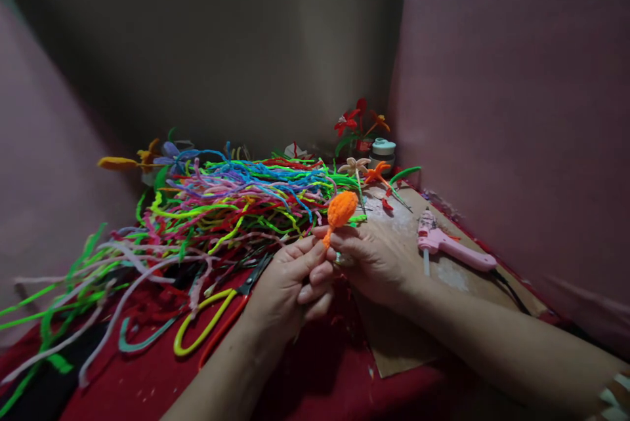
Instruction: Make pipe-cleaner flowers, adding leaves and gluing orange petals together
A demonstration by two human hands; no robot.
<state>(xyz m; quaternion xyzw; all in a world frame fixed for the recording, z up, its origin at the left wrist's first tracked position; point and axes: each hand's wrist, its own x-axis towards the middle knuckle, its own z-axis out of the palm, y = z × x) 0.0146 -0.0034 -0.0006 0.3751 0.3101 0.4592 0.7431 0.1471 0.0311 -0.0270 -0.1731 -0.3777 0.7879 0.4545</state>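
Note:
An orange pipe-cleaner bud (342,209) stands upright between my hands, its rounded head above my fingertips and its narrow twisted base pinched below. My left hand (295,277) is closed, with thumb and forefinger on that base and the other fingers curled. From the other side, my right hand (370,256) pinches at the same base. Whatever runs below the base is mostly hidden by my fingers. Left of my left hand lie scissors (184,336) with yellow and red handles, partly behind my wrist.
A large heap of coloured pipe cleaners (246,198) spreads over the red cloth (157,375). At right, a pink glue gun (453,249) rests on a cardboard sheet (398,349). Finished flowers (378,173) lie behind it, near a lidded jar (382,153). Walls close in at the back and sides.

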